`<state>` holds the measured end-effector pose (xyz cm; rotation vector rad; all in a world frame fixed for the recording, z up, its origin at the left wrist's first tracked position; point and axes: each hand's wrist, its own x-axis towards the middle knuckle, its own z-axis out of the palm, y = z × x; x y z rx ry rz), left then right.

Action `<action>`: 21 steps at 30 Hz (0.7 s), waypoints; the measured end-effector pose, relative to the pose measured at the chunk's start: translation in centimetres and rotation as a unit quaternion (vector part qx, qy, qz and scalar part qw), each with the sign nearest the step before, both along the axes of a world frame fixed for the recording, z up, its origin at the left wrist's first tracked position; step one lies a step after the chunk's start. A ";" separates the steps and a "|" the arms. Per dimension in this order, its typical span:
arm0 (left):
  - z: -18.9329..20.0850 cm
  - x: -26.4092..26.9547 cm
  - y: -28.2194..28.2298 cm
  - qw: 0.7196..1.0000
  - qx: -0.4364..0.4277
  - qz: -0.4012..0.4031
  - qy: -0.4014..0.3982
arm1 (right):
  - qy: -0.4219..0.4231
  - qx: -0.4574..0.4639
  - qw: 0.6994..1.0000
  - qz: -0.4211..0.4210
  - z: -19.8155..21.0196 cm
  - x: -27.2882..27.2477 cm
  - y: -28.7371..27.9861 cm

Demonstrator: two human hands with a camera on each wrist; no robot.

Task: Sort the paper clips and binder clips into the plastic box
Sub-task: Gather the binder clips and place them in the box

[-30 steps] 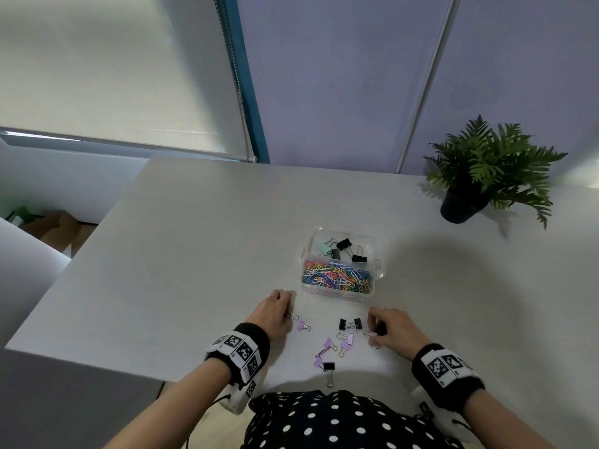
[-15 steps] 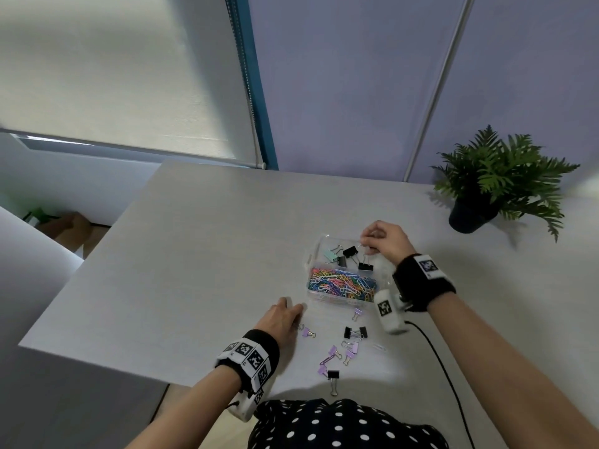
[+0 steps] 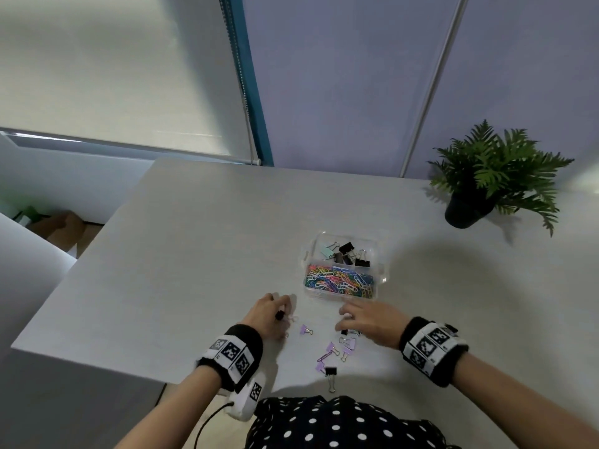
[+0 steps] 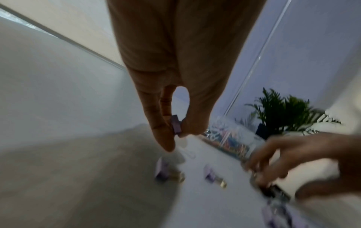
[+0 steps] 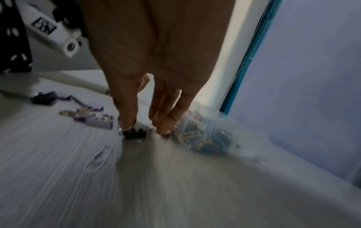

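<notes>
Landmark: plastic box (image 3: 382, 275), far compartment with binder clips, near compartment full of coloured paper clips (image 3: 340, 281).

Left hand (image 3: 270, 317), near-left of the box: thumb and forefinger pinch a purple binder clip (image 4: 176, 125) narrowly, just off the table (image 3: 181, 254). Risk: the pinch sits on the clip's small body, so it may slip or twist out on the way to the box.

Loose purple clip (image 3: 305, 329) lies between the hands, near side of the box.

Right hand (image 3: 369, 320), just near of the box: fingers spread, tips straddling a black binder clip (image 5: 134, 133), not yet closed. Views blurred. Risk: a hurried close could skid the clip into the purple cluster (image 3: 337, 350), or knuckles could nudge the box.
</notes>
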<state>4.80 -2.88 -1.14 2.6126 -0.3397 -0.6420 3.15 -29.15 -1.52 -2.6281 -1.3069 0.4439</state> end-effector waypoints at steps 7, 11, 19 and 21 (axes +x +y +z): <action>4.8 4.5 -3.3 0.996 -0.086 0.025 -0.019 | 0.023 -0.005 0.999 -0.047 -0.3 0.0 0.0; 6.6 8.5 -7.6 0.993 -0.114 0.024 -0.015 | 0.029 0.003 0.996 -0.085 -1.1 -0.5 0.7; 6.5 13.6 -9.6 0.996 -0.047 -0.082 -0.002 | 0.214 0.123 0.938 -0.244 0.0 -0.5 -0.2; 6.7 13.1 -8.3 0.993 -0.070 -0.089 -0.039 | 0.271 0.188 0.894 -0.303 1.8 0.5 -0.7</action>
